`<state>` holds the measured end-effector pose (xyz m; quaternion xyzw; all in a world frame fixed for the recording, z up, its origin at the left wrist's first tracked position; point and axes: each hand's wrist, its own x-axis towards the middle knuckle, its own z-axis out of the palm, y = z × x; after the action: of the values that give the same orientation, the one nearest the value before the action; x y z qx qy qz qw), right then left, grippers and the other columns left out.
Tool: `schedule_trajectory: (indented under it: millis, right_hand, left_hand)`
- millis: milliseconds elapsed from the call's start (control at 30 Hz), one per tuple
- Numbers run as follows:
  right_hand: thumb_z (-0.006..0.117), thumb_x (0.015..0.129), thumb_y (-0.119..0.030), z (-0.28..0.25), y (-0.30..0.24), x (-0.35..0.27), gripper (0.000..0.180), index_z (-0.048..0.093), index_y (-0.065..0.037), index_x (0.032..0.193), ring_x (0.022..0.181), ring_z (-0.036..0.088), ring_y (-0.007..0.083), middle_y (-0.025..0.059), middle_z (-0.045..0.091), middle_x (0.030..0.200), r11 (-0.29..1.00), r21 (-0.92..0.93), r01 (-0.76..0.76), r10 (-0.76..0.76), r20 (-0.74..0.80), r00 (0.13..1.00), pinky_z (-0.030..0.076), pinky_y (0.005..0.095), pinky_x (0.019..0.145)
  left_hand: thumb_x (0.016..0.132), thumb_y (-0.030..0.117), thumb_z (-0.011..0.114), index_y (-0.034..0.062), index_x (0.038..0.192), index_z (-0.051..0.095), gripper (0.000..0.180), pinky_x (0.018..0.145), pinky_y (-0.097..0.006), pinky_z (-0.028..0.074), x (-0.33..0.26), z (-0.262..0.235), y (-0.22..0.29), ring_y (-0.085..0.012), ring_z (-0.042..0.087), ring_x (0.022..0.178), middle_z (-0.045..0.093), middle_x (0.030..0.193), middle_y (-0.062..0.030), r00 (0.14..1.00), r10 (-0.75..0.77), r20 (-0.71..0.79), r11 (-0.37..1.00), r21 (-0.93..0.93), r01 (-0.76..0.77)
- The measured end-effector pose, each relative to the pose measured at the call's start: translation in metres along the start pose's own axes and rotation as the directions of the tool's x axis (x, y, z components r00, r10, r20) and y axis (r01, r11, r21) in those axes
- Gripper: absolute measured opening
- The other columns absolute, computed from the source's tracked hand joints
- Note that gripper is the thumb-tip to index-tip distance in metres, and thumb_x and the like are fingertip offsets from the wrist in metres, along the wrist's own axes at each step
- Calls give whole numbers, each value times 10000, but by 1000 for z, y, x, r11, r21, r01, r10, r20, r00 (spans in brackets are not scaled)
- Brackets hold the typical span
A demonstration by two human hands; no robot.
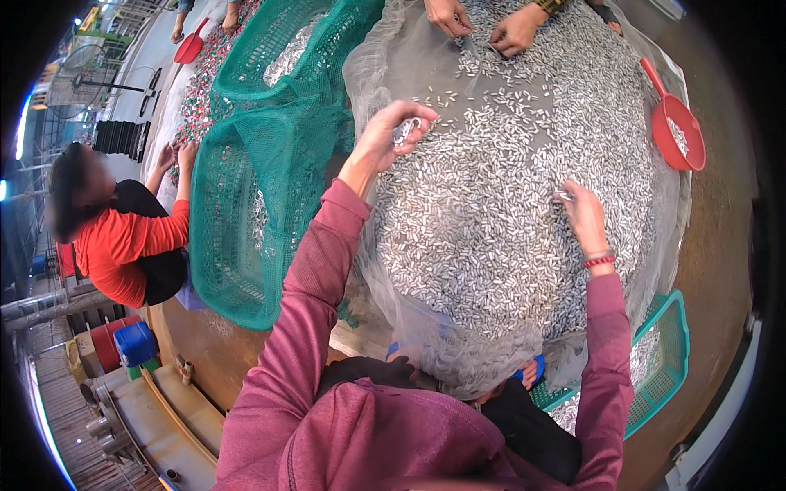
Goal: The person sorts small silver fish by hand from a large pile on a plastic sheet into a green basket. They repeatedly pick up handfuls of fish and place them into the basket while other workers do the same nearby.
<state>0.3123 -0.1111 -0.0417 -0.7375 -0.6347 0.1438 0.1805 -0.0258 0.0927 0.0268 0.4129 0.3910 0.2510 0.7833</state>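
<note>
A wide heap of small, oblong silvery metal pieces [499, 254] spreads in front of me on a pale mesh sheet [417, 65]. My left hand [381, 139] is raised over the heap's left edge, its fingers curled around a few of these pieces. Over the right part of the heap, my right hand [584, 214] pinches one silvery piece between thumb and fingertips. Both forearms reach out in purple sleeves, and a red bracelet [599, 261] circles my right wrist.
A red scoop [678, 131] with pieces inside lies at the right edge. Green baskets [214, 237] stand to the left, and another green basket [675, 360] at lower right. A co-worker in red [135, 245] sits at left; another person's hands [514, 33] work at the far side.
</note>
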Motion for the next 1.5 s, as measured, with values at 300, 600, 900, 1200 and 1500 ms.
schedule_trajectory:
  millis: [300,600,900,1200,1500]
  right_hand:
    - [584,937,-376,-49,-11,-9,343,561,-111,720,456,320,16,-54,397,551,484,769,-418,403,228,886,249,196,407]
    - [476,986,-347,-67,-21,-19,383,396,-89,715,511,354,103,13,342,612,-525,827,-201,-98,176,980,264,176,349]
    - [537,947,-219,-72,-78,8,282,582,-22,1144,502,414,15,18,562,756,197,857,-476,-19,489,872,266,148,381]
    - [515,940,-200,58,-55,97,297,544,9,1149,674,658,266,121,657,744,899,259,353,-326,-144,935,482,398,521]
    - [466,907,-129,69,-82,57,228,557,-18,1084,766,658,369,205,663,834,979,-110,170,-135,271,953,519,449,637]
  left_hand:
    - [766,310,737,67,906,724,280,763,-412,515,57,13,-66,-345,666,825,673,841,-215,946,286,153,13,986,-164]
    - [942,477,523,20,743,530,498,474,-239,359,10,10,-17,-154,475,621,504,717,-24,954,-6,299,933,344,-102]
    - [819,112,474,75,759,426,85,357,-197,299,-9,15,-26,-148,461,572,503,782,-99,905,106,412,926,-372,61]
    - [762,215,726,51,1041,644,334,786,-459,496,11,-14,-65,-374,631,883,644,823,-188,944,-3,330,-115,938,-328]
    - [834,244,665,49,942,693,224,710,-395,507,19,25,-93,-278,653,783,664,817,-171,946,49,320,118,939,-324]
